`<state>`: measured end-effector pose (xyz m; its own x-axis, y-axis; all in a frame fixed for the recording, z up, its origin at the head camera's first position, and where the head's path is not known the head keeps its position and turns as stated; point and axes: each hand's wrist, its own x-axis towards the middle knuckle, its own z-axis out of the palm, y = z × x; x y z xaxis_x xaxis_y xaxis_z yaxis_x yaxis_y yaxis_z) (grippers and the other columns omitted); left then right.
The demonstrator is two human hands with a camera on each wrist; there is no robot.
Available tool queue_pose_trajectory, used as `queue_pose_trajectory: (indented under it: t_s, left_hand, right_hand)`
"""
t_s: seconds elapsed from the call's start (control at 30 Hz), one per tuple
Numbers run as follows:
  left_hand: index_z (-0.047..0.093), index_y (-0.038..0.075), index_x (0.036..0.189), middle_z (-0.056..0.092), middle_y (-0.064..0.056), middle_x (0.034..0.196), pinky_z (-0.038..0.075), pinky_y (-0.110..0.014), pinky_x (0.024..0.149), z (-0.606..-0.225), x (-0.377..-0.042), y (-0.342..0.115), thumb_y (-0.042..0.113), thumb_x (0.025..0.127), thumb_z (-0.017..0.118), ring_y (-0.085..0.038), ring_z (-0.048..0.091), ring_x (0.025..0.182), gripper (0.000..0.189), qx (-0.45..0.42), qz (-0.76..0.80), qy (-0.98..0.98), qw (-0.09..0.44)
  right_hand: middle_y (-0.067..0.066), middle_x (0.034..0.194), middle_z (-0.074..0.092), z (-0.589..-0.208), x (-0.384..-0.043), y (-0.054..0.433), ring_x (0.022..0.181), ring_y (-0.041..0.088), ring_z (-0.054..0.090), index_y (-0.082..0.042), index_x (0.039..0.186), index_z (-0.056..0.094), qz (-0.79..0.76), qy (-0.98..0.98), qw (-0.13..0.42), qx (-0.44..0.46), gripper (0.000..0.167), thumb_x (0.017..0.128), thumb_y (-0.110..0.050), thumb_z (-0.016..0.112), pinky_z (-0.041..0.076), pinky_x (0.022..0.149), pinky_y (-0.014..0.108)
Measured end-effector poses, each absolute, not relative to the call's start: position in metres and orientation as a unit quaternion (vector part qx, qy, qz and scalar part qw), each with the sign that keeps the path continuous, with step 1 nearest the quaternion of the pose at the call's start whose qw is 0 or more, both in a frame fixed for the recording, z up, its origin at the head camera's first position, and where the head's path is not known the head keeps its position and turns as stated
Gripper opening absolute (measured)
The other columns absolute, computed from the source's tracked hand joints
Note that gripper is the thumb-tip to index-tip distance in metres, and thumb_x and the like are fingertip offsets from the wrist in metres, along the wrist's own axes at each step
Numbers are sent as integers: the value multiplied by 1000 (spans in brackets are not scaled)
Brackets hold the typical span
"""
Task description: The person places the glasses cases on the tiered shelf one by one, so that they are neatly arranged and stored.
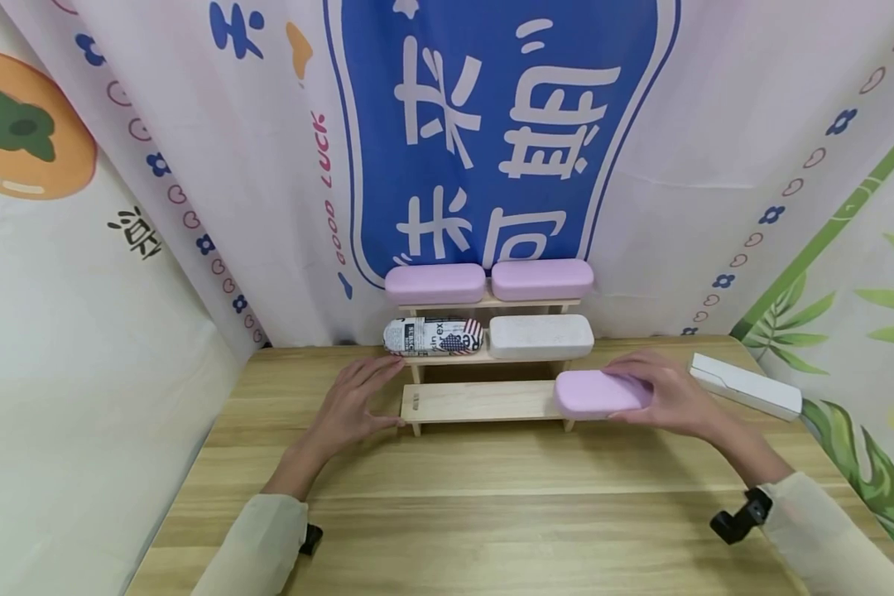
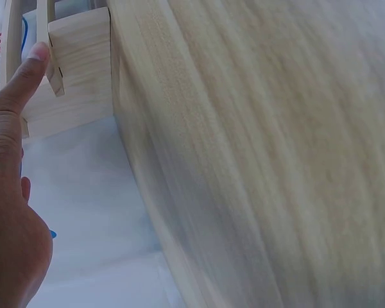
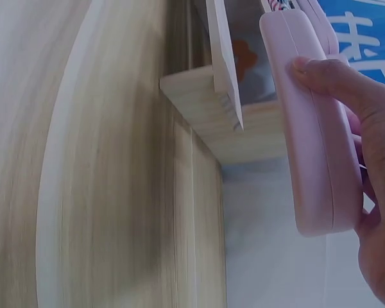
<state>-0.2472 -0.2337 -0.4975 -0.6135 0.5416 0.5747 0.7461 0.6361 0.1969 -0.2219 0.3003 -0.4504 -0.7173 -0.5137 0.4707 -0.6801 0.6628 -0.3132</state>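
Note:
A three-tier wooden stand stands toward the table's back. My left hand touches its left end, the thumb at the lowest board and the fingers near the middle tier. In my right hand is a lilac glasses case, gripped at its right end. The right wrist view shows a gap between this case and the lowest board. On the middle tier lie a newsprint-patterned case and a white case. Two more lilac cases, a left one and a right one, occupy the top tier.
A white oblong box lies on the wooden table, to the right of my right hand. Behind the stand hangs a printed curtain with large blue and white lettering.

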Motion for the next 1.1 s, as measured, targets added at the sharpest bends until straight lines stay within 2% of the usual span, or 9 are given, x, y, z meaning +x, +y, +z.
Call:
queue_pose_trajectory:
  t_s: [0.1, 0.37, 0.7, 1.0, 1.1]
  left_hand:
    - [57, 6, 151, 57, -12, 154, 39, -62, 118, -496, -247, -233, 32, 57, 106, -43, 54, 135, 110, -371, -215, -871, 240]
    - [58, 6, 150, 57, -12, 153, 41, -64, 115, -499, -249, -234, 31, 55, 107, -40, 54, 135, 110, -373, -218, -868, 245]
    - [59, 6, 149, 59, -12, 153, 44, -62, 114, -504, -252, -236, 33, 53, 107, -40, 57, 133, 111, -382, -222, -859, 260]
    - [58, 8, 151, 58, -9, 154, 44, -60, 114, -505, -252, -237, 34, 56, 106, -36, 57, 134, 110, -376, -224, -864, 251]
    - [58, 9, 151, 58, -8, 155, 43, -58, 116, -505, -252, -237, 33, 56, 106, -34, 56, 134, 109, -372, -227, -866, 246]
  right_hand:
    - [7, 120, 77, -450, -221, 293, 110, 33, 71, -9, 123, 78, 234, -895, 175, 338, 71, 60, -30, 102, 58, 91, 56]
    - [8, 120, 77, -451, -219, 272, 109, 31, 72, -8, 122, 78, 235, -890, 182, 346, 70, 62, -36, 101, 62, 89, 53]
    - [10, 120, 77, -453, -218, 247, 111, 31, 72, -6, 122, 78, 242, -878, 201, 360, 75, 67, -54, 97, 62, 93, 52]
    - [12, 118, 77, -454, -220, 223, 108, 32, 72, -4, 119, 79, 252, -872, 214, 362, 70, 61, -36, 102, 62, 91, 52]
    - [11, 117, 77, -453, -221, 215, 108, 32, 72, -5, 118, 79, 249, -869, 219, 368, 70, 61, -37, 102, 62, 92, 50]
